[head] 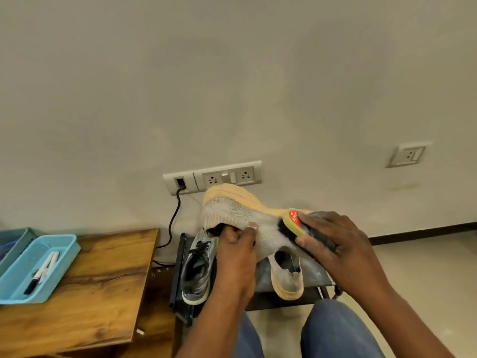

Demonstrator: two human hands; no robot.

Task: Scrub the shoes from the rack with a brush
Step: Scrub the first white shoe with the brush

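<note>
A grey knit shoe with a pale orange sole (232, 208) is held up on its side in front of the wall. My left hand (236, 251) grips it at the collar, fingers curled into the opening. My right hand (335, 244) holds a yellow shoe brush with a red label (293, 223), its dark bristles pressed against the shoe's knit side. Below, on a low black rack (180, 280), sits the matching grey shoe (287, 276) and a grey laced sneaker (197, 270).
A wooden table (103, 285) stands at the left with a light blue basket (38, 267) holding markers. A black cable (173, 220) hangs from the wall sockets (227, 177). My knees in blue jeans (335, 332) are at the bottom.
</note>
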